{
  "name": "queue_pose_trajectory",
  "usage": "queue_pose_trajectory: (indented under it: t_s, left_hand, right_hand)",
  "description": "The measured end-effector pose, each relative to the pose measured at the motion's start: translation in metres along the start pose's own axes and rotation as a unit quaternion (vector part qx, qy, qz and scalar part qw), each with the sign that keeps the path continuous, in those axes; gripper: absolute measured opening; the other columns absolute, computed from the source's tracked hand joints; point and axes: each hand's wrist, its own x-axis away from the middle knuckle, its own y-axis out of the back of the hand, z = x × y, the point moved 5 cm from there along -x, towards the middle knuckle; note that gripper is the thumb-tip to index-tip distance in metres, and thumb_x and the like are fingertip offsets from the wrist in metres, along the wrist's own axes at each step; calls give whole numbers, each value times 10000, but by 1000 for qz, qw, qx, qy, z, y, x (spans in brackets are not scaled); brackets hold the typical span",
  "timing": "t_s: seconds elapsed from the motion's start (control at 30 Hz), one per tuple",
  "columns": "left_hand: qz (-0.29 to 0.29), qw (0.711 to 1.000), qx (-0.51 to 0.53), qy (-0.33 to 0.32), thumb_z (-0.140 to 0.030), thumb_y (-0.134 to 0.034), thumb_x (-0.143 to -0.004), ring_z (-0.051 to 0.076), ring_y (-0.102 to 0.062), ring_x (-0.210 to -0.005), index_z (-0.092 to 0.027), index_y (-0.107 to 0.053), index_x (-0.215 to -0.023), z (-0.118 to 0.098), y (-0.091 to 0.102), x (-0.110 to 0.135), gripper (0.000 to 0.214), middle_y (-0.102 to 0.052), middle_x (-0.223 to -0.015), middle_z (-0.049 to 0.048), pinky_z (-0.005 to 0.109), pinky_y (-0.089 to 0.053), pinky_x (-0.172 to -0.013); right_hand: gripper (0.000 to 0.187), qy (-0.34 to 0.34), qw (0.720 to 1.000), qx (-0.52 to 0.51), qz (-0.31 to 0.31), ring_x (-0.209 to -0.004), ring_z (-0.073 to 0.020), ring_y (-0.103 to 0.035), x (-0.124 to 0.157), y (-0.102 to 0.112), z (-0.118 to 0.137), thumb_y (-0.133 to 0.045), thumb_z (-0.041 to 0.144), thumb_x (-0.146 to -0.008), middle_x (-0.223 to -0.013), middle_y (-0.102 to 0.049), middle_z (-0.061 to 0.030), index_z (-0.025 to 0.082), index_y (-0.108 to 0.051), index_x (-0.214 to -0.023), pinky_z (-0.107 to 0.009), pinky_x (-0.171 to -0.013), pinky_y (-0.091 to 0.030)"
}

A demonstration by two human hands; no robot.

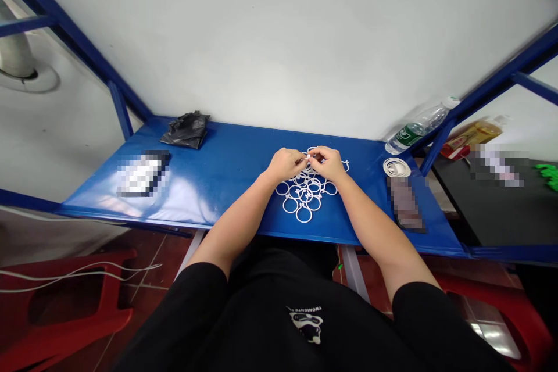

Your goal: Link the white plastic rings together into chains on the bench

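Several thin white plastic rings, each with a small knob or clip, lie in an overlapping pile on the blue table [235, 168]; the nearest ring [304, 222] is at the pile's front. Above the back of the pile, my left hand [285, 164] and my right hand [329, 164] meet fingertip to fingertip. Both are closed in a pinch on a small white piece [308, 157], which looks like the knob of a white ring. My fingers cover most of it, and the hands hide part of the pile.
At the back left sits a crumpled black plastic bag [187, 129], with a blurred-out flat object [143, 173] nearer. To the right are a plastic bottle [421, 126], a coiled white strip [396, 167] and a blurred dark object [406, 203]. Blue frame bars [120, 107] flank the table.
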Motion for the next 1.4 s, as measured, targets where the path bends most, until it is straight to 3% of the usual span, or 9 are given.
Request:
queue_pose_trajectory:
  t_s: [0.33, 0.53, 0.77, 0.9, 0.97, 1.03, 1.17, 1.27, 1.4]
  left_hand:
    - [17, 999, -10, -32, -385, -423, -1102, 225, -740, -905, -209, -789, -1005, -4, -1, 0, 418, -801, -938, 102, 355, -471, -796]
    - [16, 1000, -7, -22, -407, -455, -1095, 235, -720, -904, -217, -785, -981, -8, 0, -1, 397, -787, -922, 102, 388, -461, -846]
    - [-11, 999, 1, 50, -398, -468, -1098, 232, -694, -913, -235, -818, -990, -3, 11, -2, 401, -786, -908, 85, 418, -450, -940]
    - [5, 993, -13, 116, -409, -582, -1046, 291, -668, -1117, -277, -824, -1133, 17, 7, 1, 289, -795, -1166, 84, 482, -430, -1066]
    - [23, 990, -14, 137, -435, -633, -1016, 325, -638, -1218, -284, -790, -1253, 24, 2, 3, 322, -756, -1296, 96, 525, -400, -1135]
    - [40, 989, -9, 143, -444, -662, -996, 349, -612, -1284, -281, -748, -1338, 27, -3, 5, 389, -720, -1370, 111, 565, -359, -1187]
    - [49, 986, 3, 161, -390, -607, -1027, 359, -589, -1347, -293, -716, -1372, 30, -7, 6, 375, -691, -1433, 111, 606, -323, -1222]
    - [28, 976, 8, 216, -344, -531, -1062, 353, -599, -1358, -286, -734, -1324, 42, -2, 7, 337, -704, -1425, 104, 612, -347, -1212]
    - [-29, 964, 22, 264, -354, -518, -1071, 322, -633, -1331, -259, -741, -1309, 61, 9, 8, 340, -722, -1402, 100, 534, -436, -1172]
  right_hand:
    - [106, -70, 997, -26, -6, -584, -172, -627, -1, -3, -1, -643, 249, -737, -687, -727, -16, 216, -731, -788, -309, -602, -511]
    - [208, -85, 996, -12, -20, -582, -179, -635, -3, 1, -8, -580, 197, -745, -681, -745, -16, 221, -786, -765, -325, -624, -532]
    - [325, -58, 998, -4, -37, -913, -245, -774, -3, 5, -16, -597, 213, -849, -1019, -829, -76, 223, -824, -1082, -411, -850, -633]
    - [349, -77, 996, 36, -38, -1086, -283, -754, -6, 12, -21, -638, 240, -890, -1120, -822, -84, 238, -793, -1203, -497, -1026, -597]
    - [497, -80, 996, 29, -3, -1244, -309, -705, -7, 18, -19, -702, 302, -901, -1277, -787, -87, 267, -705, -1397, -546, -1124, -542]
    - [784, -55, 996, 26, 69, -1419, -344, -597, -7, 22, -10, -796, 394, -872, -1515, -659, -84, 333, -515, -1601, -597, -1211, -461]
    - [1219, -5, 967, 89, 239, -1634, -469, -258, 9, 11, 12, -947, 602, -686, -1749, -376, -56, 407, -310, -1708, -743, -1315, -178]
    - [1287, 13, 942, 103, 319, -1652, -493, -171, 28, -13, 29, -948, 677, -635, -1781, -303, -54, 399, -302, -1713, -744, -1330, -64]
    - [1210, 52, 922, 100, 370, -1662, -469, -162, 47, -47, 49, -926, 744, -612, -1770, -333, -23, 419, -422, -1662, -677, -1356, -54]
